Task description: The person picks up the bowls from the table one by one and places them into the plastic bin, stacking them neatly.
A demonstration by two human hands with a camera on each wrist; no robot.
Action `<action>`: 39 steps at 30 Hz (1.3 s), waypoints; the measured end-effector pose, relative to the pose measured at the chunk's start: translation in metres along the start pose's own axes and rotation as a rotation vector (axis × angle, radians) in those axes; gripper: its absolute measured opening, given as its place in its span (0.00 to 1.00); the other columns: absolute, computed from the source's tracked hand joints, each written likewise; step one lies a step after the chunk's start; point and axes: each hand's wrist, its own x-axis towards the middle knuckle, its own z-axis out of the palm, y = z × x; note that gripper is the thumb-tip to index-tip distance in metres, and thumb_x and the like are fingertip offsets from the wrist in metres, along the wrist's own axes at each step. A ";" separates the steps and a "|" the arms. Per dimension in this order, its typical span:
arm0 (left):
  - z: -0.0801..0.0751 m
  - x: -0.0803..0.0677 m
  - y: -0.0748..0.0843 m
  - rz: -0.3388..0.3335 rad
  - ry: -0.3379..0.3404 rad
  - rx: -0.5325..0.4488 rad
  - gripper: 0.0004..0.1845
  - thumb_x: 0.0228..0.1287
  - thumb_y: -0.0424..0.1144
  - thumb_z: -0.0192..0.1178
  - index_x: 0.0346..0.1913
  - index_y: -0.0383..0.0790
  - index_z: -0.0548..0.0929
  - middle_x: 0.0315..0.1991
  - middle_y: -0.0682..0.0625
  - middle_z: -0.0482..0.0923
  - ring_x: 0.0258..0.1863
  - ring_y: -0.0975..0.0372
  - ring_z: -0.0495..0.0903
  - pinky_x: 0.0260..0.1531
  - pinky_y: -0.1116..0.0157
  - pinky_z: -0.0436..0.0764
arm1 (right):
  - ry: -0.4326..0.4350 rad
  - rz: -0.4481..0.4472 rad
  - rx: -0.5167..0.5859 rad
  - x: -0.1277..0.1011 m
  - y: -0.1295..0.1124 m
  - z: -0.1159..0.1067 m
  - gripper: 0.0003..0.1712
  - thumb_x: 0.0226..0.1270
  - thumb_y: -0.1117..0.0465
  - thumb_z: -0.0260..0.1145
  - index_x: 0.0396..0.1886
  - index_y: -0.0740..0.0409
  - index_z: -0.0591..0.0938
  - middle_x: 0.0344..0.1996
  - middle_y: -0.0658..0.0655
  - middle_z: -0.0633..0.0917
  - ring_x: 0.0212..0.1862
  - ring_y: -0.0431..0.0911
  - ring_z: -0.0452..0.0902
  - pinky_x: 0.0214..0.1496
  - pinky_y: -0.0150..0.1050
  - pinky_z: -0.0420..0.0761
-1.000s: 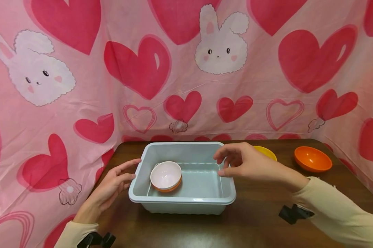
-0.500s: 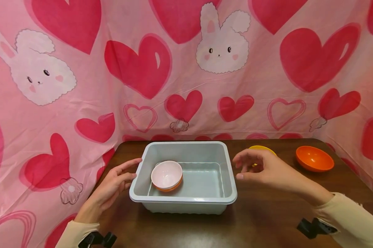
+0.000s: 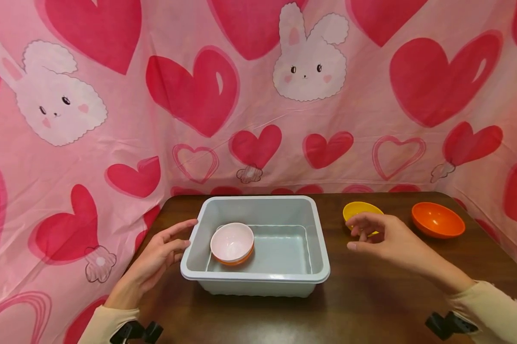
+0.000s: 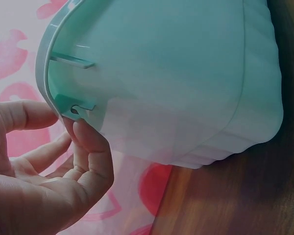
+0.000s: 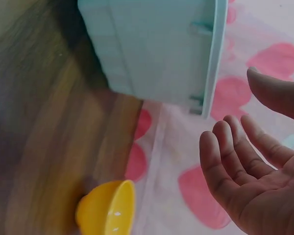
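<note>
A pale grey-green plastic tub (image 3: 284, 278) stands on the dark wooden table (image 3: 361, 306). Inside it, at the left, a pink bowl (image 3: 231, 241) sits nested in an orange one. My left hand (image 3: 164, 251) rests open against the tub's left rim (image 4: 49, 88), fingers touching under the lip. My right hand (image 3: 379, 234) hovers open to the right of the tub, just in front of a yellow bowl (image 3: 356, 209) (image 5: 110, 208), fingers loosely spread and holding nothing.
An orange bowl (image 3: 437, 220) sits at the far right of the table. A pink cloth with hearts and bunnies (image 3: 258, 95) hangs close behind and on both sides of the table.
My right hand has drawn away from over the tub's right side and moved right, toward the yellow bowl. The left hand and the tub have stayed put.
</note>
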 end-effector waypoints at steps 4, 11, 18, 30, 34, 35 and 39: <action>0.000 0.000 0.001 -0.001 -0.001 0.002 0.33 0.77 0.32 0.56 0.81 0.34 0.62 0.75 0.36 0.65 0.58 0.51 0.84 0.57 0.57 0.83 | 0.019 0.047 -0.011 -0.002 0.017 -0.005 0.26 0.60 0.64 0.81 0.56 0.65 0.84 0.40 0.55 0.85 0.36 0.44 0.82 0.41 0.34 0.85; 0.001 0.000 0.001 -0.010 -0.001 0.008 0.33 0.77 0.33 0.55 0.81 0.35 0.62 0.76 0.36 0.65 0.58 0.51 0.85 0.57 0.57 0.84 | 0.074 0.145 -0.105 -0.005 0.040 -0.014 0.31 0.61 0.58 0.81 0.61 0.64 0.81 0.45 0.61 0.85 0.40 0.46 0.81 0.43 0.32 0.84; 0.001 0.000 0.001 -0.009 0.004 0.010 0.33 0.77 0.32 0.55 0.81 0.35 0.62 0.75 0.36 0.66 0.58 0.51 0.85 0.57 0.57 0.84 | 0.076 0.215 -0.188 -0.004 0.065 -0.020 0.41 0.61 0.50 0.81 0.69 0.63 0.75 0.57 0.67 0.82 0.54 0.62 0.79 0.51 0.45 0.84; 0.000 0.000 -0.001 0.008 -0.005 0.001 0.33 0.77 0.33 0.56 0.81 0.33 0.62 0.75 0.37 0.66 0.57 0.52 0.85 0.57 0.57 0.84 | 0.068 0.303 -0.151 0.002 0.101 -0.024 0.59 0.59 0.48 0.82 0.78 0.70 0.61 0.71 0.78 0.67 0.69 0.76 0.62 0.63 0.80 0.63; 0.000 0.000 -0.002 0.014 -0.012 -0.003 0.33 0.77 0.33 0.56 0.81 0.33 0.62 0.74 0.37 0.67 0.58 0.52 0.85 0.57 0.57 0.84 | 0.046 0.338 -0.120 0.006 0.109 -0.024 0.64 0.58 0.46 0.83 0.81 0.70 0.56 0.74 0.79 0.62 0.72 0.77 0.56 0.65 0.81 0.59; 0.000 0.000 -0.002 0.014 -0.012 -0.004 0.33 0.77 0.33 0.56 0.81 0.33 0.62 0.74 0.37 0.67 0.58 0.52 0.85 0.57 0.57 0.84 | 0.039 0.350 -0.102 0.008 0.111 -0.024 0.65 0.58 0.46 0.83 0.81 0.70 0.55 0.75 0.79 0.60 0.72 0.77 0.55 0.65 0.82 0.58; 0.001 0.001 -0.001 0.013 -0.010 -0.007 0.33 0.77 0.33 0.57 0.81 0.33 0.62 0.73 0.38 0.69 0.57 0.51 0.85 0.57 0.57 0.84 | 0.012 0.403 -0.059 0.014 0.116 -0.024 0.70 0.56 0.43 0.83 0.84 0.67 0.50 0.77 0.79 0.55 0.74 0.78 0.51 0.67 0.81 0.56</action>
